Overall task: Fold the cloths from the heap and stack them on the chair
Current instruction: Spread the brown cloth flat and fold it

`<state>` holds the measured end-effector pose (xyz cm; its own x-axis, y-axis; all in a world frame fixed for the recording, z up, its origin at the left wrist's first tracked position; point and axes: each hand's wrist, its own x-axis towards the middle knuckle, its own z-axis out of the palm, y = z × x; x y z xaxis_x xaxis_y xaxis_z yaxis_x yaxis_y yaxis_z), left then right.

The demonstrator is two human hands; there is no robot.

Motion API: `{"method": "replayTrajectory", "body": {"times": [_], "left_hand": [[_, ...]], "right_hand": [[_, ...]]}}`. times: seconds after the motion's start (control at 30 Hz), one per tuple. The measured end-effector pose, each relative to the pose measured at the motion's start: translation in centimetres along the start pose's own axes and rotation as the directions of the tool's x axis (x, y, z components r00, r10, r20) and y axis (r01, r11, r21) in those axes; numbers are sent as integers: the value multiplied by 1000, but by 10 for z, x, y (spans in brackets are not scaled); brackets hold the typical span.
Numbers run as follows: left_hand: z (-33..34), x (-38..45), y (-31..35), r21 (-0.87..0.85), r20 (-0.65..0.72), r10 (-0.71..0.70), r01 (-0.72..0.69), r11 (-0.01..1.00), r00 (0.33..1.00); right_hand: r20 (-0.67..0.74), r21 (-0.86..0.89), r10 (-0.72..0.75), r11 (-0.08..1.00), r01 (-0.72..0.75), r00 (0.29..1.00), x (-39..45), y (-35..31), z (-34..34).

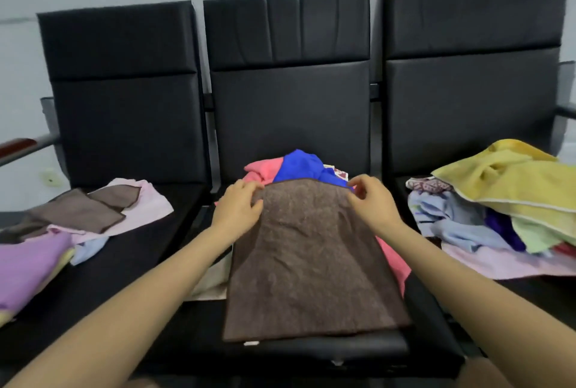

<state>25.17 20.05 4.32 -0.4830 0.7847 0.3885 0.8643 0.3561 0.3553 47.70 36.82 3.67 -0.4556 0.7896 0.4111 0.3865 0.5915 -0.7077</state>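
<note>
Both hands, left hand (238, 205) and right hand (372, 202), pinch the brown terry cloth's (311, 263) far corners on the middle seat (311, 351); the unfolded heap of mixed cloths (505, 200) on the right seat remains.

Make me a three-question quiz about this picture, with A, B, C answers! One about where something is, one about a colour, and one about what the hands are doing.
1. Where does the yellow towel lie?
A. On top of the heap on the right chair
B. On the floor
C. On the left chair

2. What colour is the cloth spread out on the middle chair?
A. Green
B. Brown
C. White

3. What are the two hands doing?
A. Hanging idle at the person's sides
B. Holding a cup
C. Pinching the far corners of the brown cloth

Answers:
1 A: the yellow towel tops the mixed heap on the right chair's seat.
2 B: the cloth lying flat there is brown with a darker edge.
3 C: the left hand and the right hand each pinch a far corner of it.
</note>
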Motion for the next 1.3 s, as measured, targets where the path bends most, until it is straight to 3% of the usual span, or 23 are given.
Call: {"method": "replayTrajectory", "body": {"times": [0.03,0.1,0.2,0.3,0.37,0.53,0.67,0.77,0.87,0.93,1.07,1.17,1.3], "left_hand": [[3,-14,6,-71,-7,21,-22,997,1000],[9,-48,20,-185,28,52,-46,982,998],[15,-96,34,-283,130,114,-74,956,985],[12,-128,45,-311,274,180,-90,946,945],[12,-143,47,-300,335,191,-88,950,923],[26,-169,44,-68,404,250,-244,967,880],[27,-164,47,-47,201,332,-329,943,922],[16,-149,41,-131,47,276,-268,954,960],[-4,-136,31,-115,14,197,-194,974,980],[-13,-133,24,-79,54,218,-213,974,974],[-24,-133,9,-42,81,291,-288,957,953],[-33,-134,0,-138,44,215,-207,969,976],[-37,-139,-2,-324,61,85,-61,944,994]], "right_hand": [[49,49,-51,998,49,997,-15,-5,-2],[277,100,-152,987,129,949,-52,-8,-5],[564,92,-279,957,277,777,-109,-7,-12],[738,-25,-334,855,519,586,-136,-3,-16],[752,-78,-356,788,611,555,-141,0,-19],[616,-103,-512,700,706,598,-150,5,-11],[432,-105,-497,801,589,753,-151,-12,-10],[380,-137,-493,807,575,782,-142,-18,-20],[496,-162,-359,856,490,791,-126,-12,-34],[546,-115,-273,912,394,792,-119,-7,-41],[513,-110,-220,942,318,830,-111,3,-55],[452,28,-108,994,107,886,-110,7,-67],[463,156,-39,987,-38,885,-117,5,-74]]}}
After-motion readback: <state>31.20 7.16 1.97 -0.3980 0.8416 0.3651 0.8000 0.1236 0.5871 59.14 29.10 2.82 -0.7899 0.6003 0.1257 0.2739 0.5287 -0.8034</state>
